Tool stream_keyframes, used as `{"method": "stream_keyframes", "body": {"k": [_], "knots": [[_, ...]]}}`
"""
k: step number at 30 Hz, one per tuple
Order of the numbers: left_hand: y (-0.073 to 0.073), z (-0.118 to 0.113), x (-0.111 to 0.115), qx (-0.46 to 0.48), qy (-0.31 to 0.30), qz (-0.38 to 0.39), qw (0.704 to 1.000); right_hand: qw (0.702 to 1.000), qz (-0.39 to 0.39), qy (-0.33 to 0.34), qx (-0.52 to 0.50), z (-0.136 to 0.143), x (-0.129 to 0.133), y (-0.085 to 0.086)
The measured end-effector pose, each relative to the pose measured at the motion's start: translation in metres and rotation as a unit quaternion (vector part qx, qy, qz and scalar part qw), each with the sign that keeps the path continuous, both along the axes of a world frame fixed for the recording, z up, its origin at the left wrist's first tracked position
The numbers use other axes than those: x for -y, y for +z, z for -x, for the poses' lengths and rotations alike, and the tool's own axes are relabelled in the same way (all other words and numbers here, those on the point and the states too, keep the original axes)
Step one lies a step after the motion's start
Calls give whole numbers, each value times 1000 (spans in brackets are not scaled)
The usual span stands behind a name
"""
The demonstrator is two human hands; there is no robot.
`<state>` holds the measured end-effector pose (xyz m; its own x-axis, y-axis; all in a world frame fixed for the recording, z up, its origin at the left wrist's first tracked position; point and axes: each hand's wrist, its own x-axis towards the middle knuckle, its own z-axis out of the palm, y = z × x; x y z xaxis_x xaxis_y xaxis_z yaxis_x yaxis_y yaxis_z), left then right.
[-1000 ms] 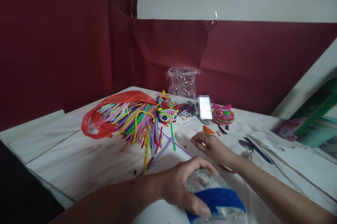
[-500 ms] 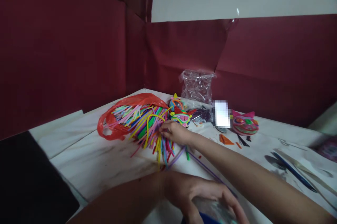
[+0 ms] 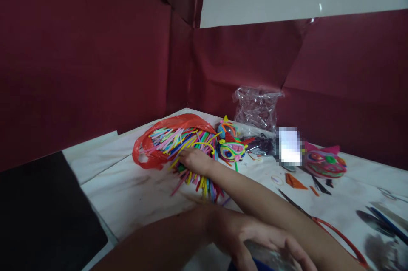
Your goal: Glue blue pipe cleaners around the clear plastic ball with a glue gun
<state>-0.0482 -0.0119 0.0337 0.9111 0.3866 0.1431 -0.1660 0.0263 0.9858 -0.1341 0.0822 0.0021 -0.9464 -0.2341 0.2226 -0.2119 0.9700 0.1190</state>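
A red plastic bag (image 3: pixel 145 145) lies on its side at the left of the marble-patterned table, with many colourful fuzzy sticks (image 3: pixel 168 140) spilling from its mouth. My right hand (image 3: pixel 194 159) reaches across to the pile, its fingers down among the sticks; what they hold, if anything, is hidden. In the near foreground my left hand (image 3: pixel 255 237) curves around a clear object with a blue part (image 3: pixel 263 264), at the bottom edge. My right forearm passes beyond the left hand. A decorated cat-like face (image 3: pixel 232 151) sits just right of the pile.
Orange-handled scissors (image 3: pixel 334 230) lie open at the right, near orange scraps (image 3: pixel 295 182). Farther back are a clear crumpled plastic bag (image 3: pixel 256 107), a blurred bright rectangle (image 3: pixel 289 146) and a pink cat-like pouch (image 3: pixel 327 162). Small scissors (image 3: pixel 390 194) lie at the far right.
My right hand has moved left, deeper over the sticks. The long purple stick beneath my forearm is mostly out of sight, and the orange-handled scissors now show. The view has shifted left.
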Motion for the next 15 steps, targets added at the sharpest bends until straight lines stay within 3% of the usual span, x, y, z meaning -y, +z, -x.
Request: {"method": "stream_keyframes", "body": {"k": [3,9,15], "knots": [[-7,1,-2,-31,6,37,999,1000,-2,0,-4,-2,0,-2],[-33,1,-11,7,11,15,1000,999,41,-11,-32,-10,-8,-6],[-38,3,-13,3,0,-13,1000,992,108,-26,-56,-12,-17,-4]]}}
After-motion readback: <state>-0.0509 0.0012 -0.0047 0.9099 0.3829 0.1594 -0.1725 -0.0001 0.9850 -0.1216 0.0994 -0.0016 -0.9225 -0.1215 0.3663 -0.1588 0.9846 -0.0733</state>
